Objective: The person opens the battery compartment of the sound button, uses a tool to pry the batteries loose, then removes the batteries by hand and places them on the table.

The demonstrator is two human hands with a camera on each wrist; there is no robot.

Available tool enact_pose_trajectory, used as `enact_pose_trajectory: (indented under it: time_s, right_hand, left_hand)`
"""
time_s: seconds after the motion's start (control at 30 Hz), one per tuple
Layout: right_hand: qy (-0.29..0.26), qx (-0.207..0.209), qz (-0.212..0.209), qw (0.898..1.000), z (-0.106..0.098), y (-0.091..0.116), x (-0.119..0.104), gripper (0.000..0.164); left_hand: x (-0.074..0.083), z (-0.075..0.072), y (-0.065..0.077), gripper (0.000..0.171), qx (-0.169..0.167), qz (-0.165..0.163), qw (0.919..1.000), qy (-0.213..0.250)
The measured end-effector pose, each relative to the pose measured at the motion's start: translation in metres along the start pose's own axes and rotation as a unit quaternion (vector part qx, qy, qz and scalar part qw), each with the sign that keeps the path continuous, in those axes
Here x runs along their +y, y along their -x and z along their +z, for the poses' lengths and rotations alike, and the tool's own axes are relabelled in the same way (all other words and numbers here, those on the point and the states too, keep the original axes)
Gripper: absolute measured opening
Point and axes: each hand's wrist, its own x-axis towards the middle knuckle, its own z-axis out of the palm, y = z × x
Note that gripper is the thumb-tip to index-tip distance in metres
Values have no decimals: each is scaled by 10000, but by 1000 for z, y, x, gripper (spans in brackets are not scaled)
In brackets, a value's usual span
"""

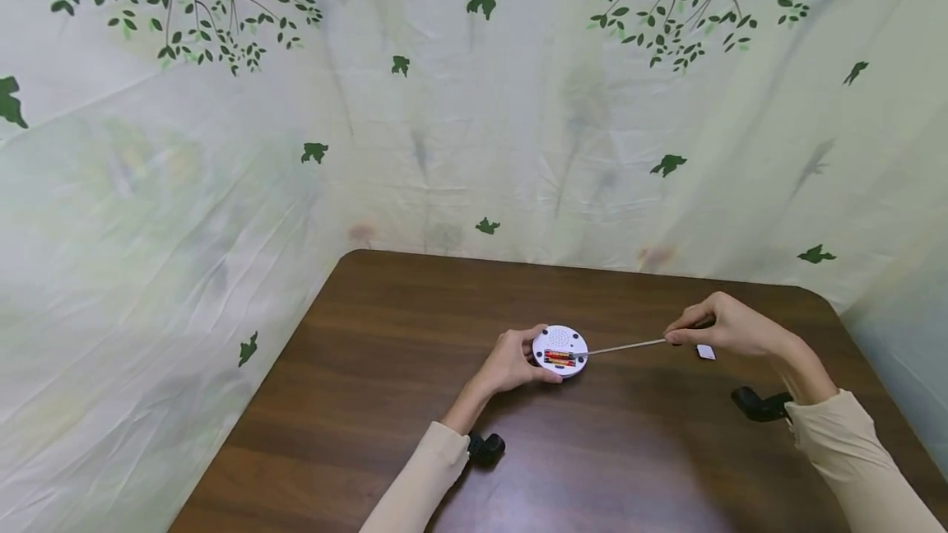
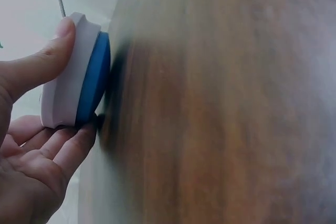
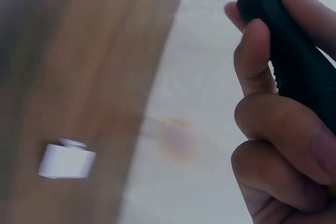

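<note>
My left hand [image 1: 509, 362] grips a round white device [image 1: 560, 337] by its edge, thumb on one side and fingers on the other. Its underside faces up, with a speaker grille and an uncovered compartment holding red-and-gold batteries [image 1: 557, 358]. The left wrist view shows the device's white body [image 2: 68, 77] and blue face [image 2: 95, 77] close to the tabletop. In my right hand [image 1: 741, 327] is a screwdriver [image 1: 625, 347] with a dark green handle [image 3: 294, 45], fingers curled round it. Its long thin shaft reaches left, and the tip overlaps the right end of the batteries.
A small white battery cover [image 1: 706, 352] lies on the brown wooden table [image 1: 415, 319], below the right hand. Black wrist cameras sit at both sleeves. A pale curtain [image 1: 444, 146] with leaf prints hangs behind the table and along its sides.
</note>
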Motion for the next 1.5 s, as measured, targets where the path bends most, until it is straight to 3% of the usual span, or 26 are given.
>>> enact_pose_trajectory:
  time_s: [0.1, 0.27, 0.67, 0.87, 1.17, 1.5]
  right_hand:
    - [-347, 191, 104, 9992, 13, 9, 16, 16]
    - [-818, 233, 674, 9941, 31, 27, 33, 26]
    - [-1490, 295, 1472, 9774, 42, 44, 41, 36]
    - [-1418, 454, 1598, 9759, 43, 45, 37, 36]
    - [-799, 833, 1530, 9815, 33, 54, 24, 32]
    - [-328, 553, 1252, 9900, 25, 46, 2, 28]
  left_hand:
    - [0, -2, 1, 86, 48, 12, 9999, 88]
    - [0, -2, 0, 86, 23, 54, 10000, -4]
    - [2, 0, -3, 88, -33, -62, 10000, 53]
    - [3, 0, -2, 89, -64, -120, 9998, 148]
    - [0, 1, -2, 89, -81, -174, 9987, 463]
    - [-1, 3, -2, 91, -39, -192, 9987, 475]
